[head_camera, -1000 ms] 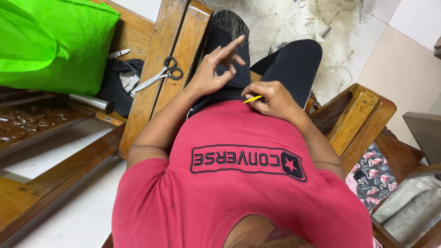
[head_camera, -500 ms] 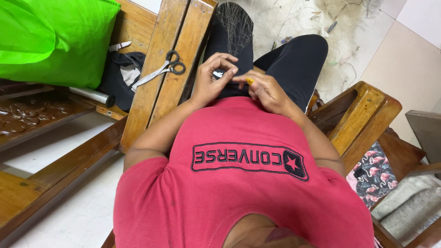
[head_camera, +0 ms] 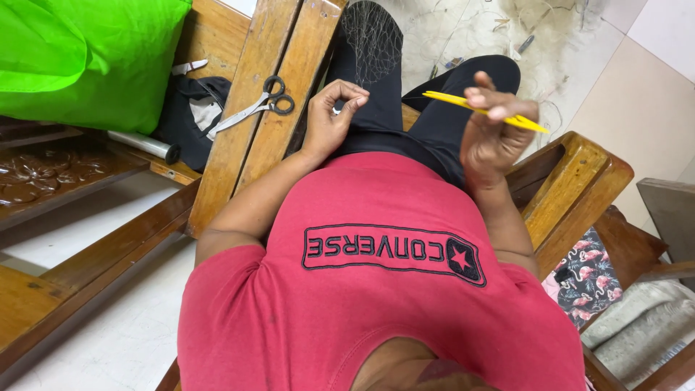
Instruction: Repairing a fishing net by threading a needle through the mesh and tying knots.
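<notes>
My right hand (head_camera: 492, 134) is raised above my right thigh, fingers closed on a thin yellow netting needle (head_camera: 483, 111) that points left and right. My left hand (head_camera: 329, 119) rests on my left thigh, thumb and fingertips pinched together on the fine mesh of a fishing net (head_camera: 371, 40) draped over my knee. A thin line between the two hands is too fine to make out. I sit in a red shirt and black trousers on a wooden seat.
Scissors (head_camera: 253, 105) lie on the wooden armrest (head_camera: 250, 145) to my left. A green bag (head_camera: 87, 58) and dark cloth (head_camera: 190, 116) sit further left. Another wooden arm (head_camera: 579, 181) stands at my right, with a flamingo-print fabric (head_camera: 590, 275) below.
My right hand has lifted up and away to the right with the yellow needle. The left hand stays on the thigh, now pinched shut on the net.
</notes>
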